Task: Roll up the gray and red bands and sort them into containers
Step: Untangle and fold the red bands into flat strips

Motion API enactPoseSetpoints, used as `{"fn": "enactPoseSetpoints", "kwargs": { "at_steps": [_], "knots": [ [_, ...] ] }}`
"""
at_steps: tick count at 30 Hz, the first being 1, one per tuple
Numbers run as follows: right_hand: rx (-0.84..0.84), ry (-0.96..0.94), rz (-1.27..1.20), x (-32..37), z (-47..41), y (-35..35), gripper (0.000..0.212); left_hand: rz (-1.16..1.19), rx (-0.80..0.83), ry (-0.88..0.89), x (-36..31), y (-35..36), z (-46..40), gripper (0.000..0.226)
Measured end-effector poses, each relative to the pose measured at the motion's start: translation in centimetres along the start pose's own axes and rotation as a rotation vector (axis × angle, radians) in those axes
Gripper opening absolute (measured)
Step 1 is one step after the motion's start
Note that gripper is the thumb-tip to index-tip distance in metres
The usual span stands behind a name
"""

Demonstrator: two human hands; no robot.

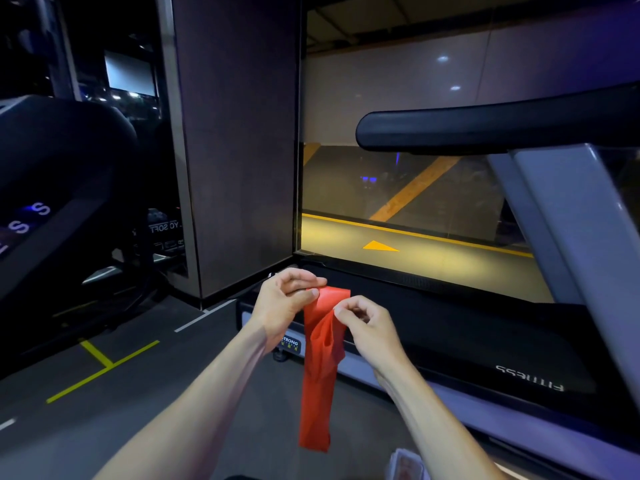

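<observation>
Left hand [284,303] pinches the top edge of the red band [320,368], thumb and fingertips closed on its upper left corner. Right hand [367,327] pinches the same band a bit lower on the right edge, remaining fingers curled in. Both hands are raised in front of the body, near each other, band between them. Band's top end stands up flat between the two grips; the rest hangs straight down, loosely creased and partly folded on itself, lower end free in the air above the floor [145,403]. Not rolled. Behind the hands: treadmill [485,341], dark deck with grey side rail, black handrail [485,129] upper right. Yellow lines [100,362] taped on the floor at left. Small pale object at bottom edge near the right forearm, too cropped to identify.
</observation>
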State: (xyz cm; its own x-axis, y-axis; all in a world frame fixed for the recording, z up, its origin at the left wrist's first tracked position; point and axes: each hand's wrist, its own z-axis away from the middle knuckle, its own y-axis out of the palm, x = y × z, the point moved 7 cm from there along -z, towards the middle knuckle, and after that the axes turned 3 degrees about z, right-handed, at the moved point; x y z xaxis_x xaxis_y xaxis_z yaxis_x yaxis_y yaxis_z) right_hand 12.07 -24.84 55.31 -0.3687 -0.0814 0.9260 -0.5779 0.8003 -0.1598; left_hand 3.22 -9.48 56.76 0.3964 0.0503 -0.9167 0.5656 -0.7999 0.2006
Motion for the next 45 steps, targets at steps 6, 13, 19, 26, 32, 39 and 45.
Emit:
{"fn": "enactPoseSetpoints", "kwargs": {
  "at_steps": [6,13,19,26,32,39,45],
  "knots": [
    [-0.021,-0.053,0.022,0.3,-0.1,0.1,0.017,-0.016,-0.006,-0.019,0.1,-0.1,0.0,0.024],
    [0.009,-0.034,0.000,-0.1,0.1,0.5,0.015,-0.024,-0.032,-0.014,0.2,0.0,0.3,0.023],
    [-0.124,0.029,-0.137,-0.3,-0.2,-0.4,0.016,-0.022,0.000,-0.012,0.6,0.7,0.8,0.025],
    [-0.336,0.206,-0.177,-2.0,-0.2,-1.1,0.014,0.037,-0.002,-0.003,0.6,1.3,1.8,0.024],
    [-0.470,0.200,0.037,-1.0,0.0,-1.7,0.012,-0.020,0.004,0.041,0.2,1.6,2.0,0.019],
    [-0.545,0.168,0.250,0.7,-0.3,-2.2,0.013,-0.147,0.070,0.122,-0.8,2.7,2.8,0.026],
    [-0.572,0.142,0.337,1.6,-0.3,-2.8,0.014,-0.168,0.114,0.136,-0.4,3.5,3.0,0.049]
  ]
}}
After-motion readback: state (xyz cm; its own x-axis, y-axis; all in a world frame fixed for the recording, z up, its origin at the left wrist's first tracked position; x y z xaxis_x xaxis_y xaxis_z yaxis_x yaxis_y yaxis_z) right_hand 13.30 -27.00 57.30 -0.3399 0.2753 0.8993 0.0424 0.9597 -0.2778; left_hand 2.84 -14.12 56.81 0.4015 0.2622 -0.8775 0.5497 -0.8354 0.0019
